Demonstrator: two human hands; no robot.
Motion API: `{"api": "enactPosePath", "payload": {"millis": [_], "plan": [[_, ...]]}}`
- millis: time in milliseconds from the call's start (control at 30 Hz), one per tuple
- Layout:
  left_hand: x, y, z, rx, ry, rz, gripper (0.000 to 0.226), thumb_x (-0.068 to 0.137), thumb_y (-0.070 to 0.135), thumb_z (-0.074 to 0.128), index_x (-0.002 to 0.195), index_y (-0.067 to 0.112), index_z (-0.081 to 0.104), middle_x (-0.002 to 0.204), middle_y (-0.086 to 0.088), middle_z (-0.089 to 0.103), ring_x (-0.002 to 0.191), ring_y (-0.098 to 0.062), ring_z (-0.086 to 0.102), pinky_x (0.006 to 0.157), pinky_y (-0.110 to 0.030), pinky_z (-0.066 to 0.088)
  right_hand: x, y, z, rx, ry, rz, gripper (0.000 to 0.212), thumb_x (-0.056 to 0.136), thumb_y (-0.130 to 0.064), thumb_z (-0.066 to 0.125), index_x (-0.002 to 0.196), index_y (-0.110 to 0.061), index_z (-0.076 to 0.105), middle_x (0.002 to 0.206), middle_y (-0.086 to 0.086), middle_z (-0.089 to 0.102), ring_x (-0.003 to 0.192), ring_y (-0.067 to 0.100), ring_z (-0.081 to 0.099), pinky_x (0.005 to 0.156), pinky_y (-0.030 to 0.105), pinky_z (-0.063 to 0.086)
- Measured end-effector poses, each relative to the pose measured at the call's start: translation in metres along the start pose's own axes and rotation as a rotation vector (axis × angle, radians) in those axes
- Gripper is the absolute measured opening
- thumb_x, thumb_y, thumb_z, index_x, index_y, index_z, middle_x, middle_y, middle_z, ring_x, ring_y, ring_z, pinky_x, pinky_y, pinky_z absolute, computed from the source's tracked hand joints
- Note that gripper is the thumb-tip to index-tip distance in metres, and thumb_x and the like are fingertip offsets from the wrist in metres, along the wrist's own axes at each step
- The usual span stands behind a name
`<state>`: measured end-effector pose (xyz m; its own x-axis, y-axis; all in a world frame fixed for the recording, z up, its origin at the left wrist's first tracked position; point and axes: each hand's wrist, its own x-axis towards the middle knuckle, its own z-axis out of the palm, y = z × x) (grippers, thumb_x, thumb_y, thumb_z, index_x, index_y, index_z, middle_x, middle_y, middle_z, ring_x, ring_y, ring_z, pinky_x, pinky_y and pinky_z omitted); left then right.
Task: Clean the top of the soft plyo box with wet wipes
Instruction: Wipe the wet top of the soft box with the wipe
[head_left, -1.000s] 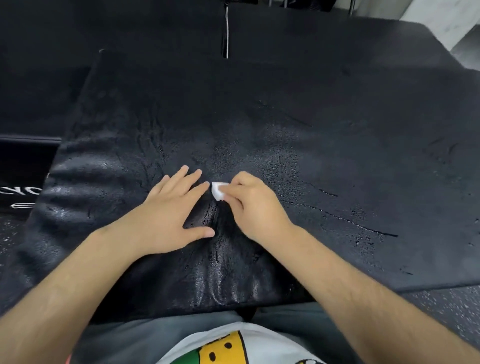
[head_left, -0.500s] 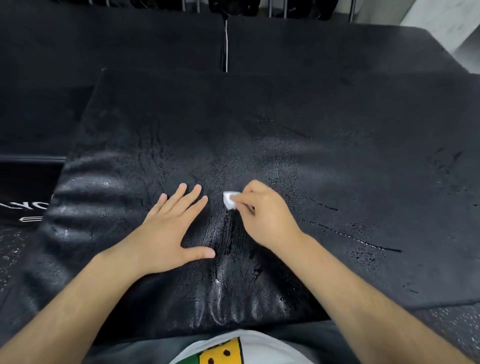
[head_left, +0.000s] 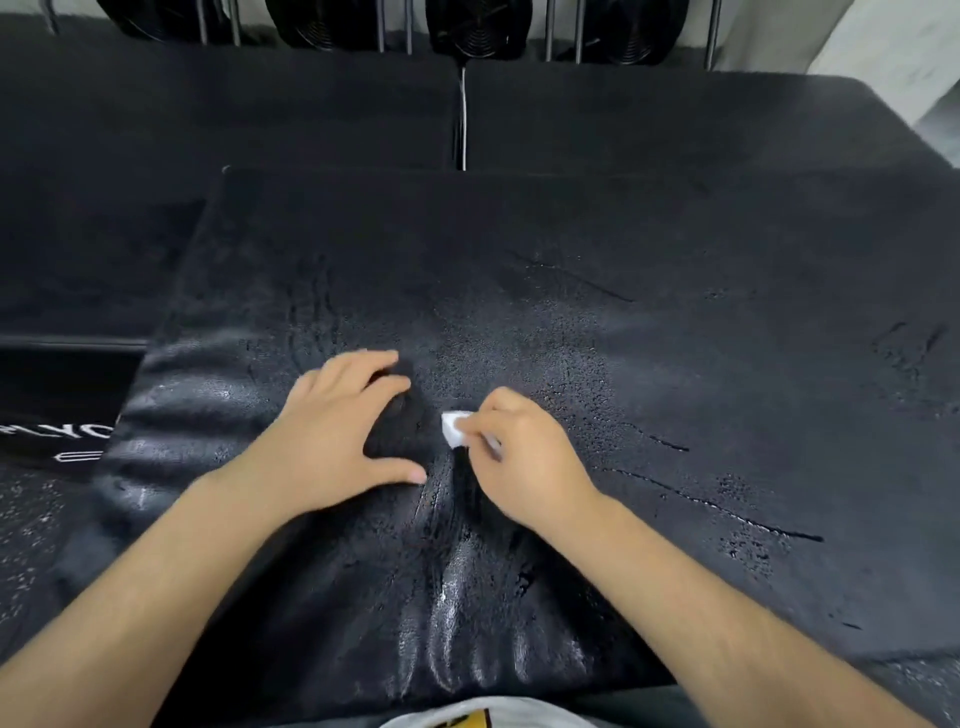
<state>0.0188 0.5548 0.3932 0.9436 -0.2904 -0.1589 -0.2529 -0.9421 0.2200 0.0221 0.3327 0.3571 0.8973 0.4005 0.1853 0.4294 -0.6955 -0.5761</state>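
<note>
Your soft plyo box (head_left: 685, 374) is a big black padded slab lying flat right in front of you. Its grainy top looks glossy and wet-streaked down the near middle, rippled with wrinkles toward the near edge, and has a few thin dark cracks running off to the right. The wet wipe (head_left: 453, 429) is just a small white wad, bunched up tight, pinched in the fingertips of your right hand (head_left: 524, 462) and sitting on the top in that shiny patch, mostly hidden apart from one corner.
</note>
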Motion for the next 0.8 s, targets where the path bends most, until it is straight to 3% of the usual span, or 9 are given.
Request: {"api": "enactPosePath", "payload": {"millis": [100, 200, 300, 500, 667, 800], "plan": [[0.016, -0.005, 0.002, 0.064, -0.081, -0.036, 0.131, 0.055, 0.097, 0.048, 0.158, 0.033, -0.002, 0.163, 0.012, -0.021, 0.149, -0.015, -0.026, 0.122, -0.044, -0.01, 0.001, -0.007, 0.0, -0.021, -0.068, -0.058, 0.017, 0.091, -0.008, 0.058, 0.087, -0.007, 0.074, 0.083, 0.002, 0.053, 0.075, 0.025, 0.053, 0.067, 0.041, 0.051], [0.024, -0.006, 0.01, 0.052, -0.154, -0.069, 0.13, 0.064, 0.084, 0.062, 0.157, 0.033, -0.012, 0.159, 0.014, -0.032, 0.146, -0.013, -0.033, 0.122, -0.045, -0.013, 0.042, 0.008, -0.001, -0.024, -0.021, -0.04, 0.017, 0.092, -0.004, 0.059, 0.09, -0.004, 0.076, 0.084, 0.007, 0.056, 0.074, 0.028, 0.055, 0.067, 0.043, 0.051], [0.024, -0.009, 0.013, 0.017, -0.152, -0.066, 0.129, 0.066, 0.082, 0.064, 0.157, 0.034, -0.014, 0.158, 0.017, -0.034, 0.144, -0.01, -0.035, 0.122, -0.045, -0.012, 0.062, 0.007, 0.003, -0.033, 0.024, -0.022, 0.019, 0.094, -0.007, 0.058, 0.096, -0.006, 0.076, 0.086, 0.005, 0.056, 0.076, 0.025, 0.056, 0.07, 0.042, 0.052], [0.023, -0.011, 0.015, -0.022, -0.157, -0.055, 0.126, 0.068, 0.08, 0.063, 0.156, 0.035, -0.015, 0.156, 0.019, -0.036, 0.142, -0.009, -0.039, 0.121, -0.044, -0.015, 0.026, -0.011, 0.011, -0.042, -0.072, -0.124, 0.015, 0.088, -0.005, 0.058, 0.083, -0.01, 0.071, 0.081, -0.004, 0.047, 0.076, 0.019, 0.047, 0.064, 0.028, 0.041], [0.022, -0.011, 0.011, -0.041, -0.176, -0.047, 0.126, 0.067, 0.081, 0.062, 0.156, 0.037, -0.015, 0.156, 0.02, -0.034, 0.142, -0.008, -0.038, 0.121, -0.042, -0.016, 0.056, 0.017, -0.005, -0.049, 0.092, -0.008, 0.02, 0.096, -0.007, 0.058, 0.102, -0.01, 0.077, 0.086, -0.003, 0.051, 0.081, 0.019, 0.051, 0.073, 0.034, 0.049], [0.024, -0.01, 0.002, -0.069, -0.172, -0.067, 0.12, 0.066, 0.077, 0.069, 0.157, 0.039, 0.0, 0.162, 0.019, -0.019, 0.149, -0.008, -0.023, 0.123, -0.041, -0.006, 0.016, 0.003, -0.003, -0.059, -0.001, -0.06, 0.016, 0.091, -0.011, 0.058, 0.091, -0.01, 0.074, 0.087, 0.0, 0.054, 0.078, 0.022, 0.054, 0.067, 0.037, 0.051]]}}
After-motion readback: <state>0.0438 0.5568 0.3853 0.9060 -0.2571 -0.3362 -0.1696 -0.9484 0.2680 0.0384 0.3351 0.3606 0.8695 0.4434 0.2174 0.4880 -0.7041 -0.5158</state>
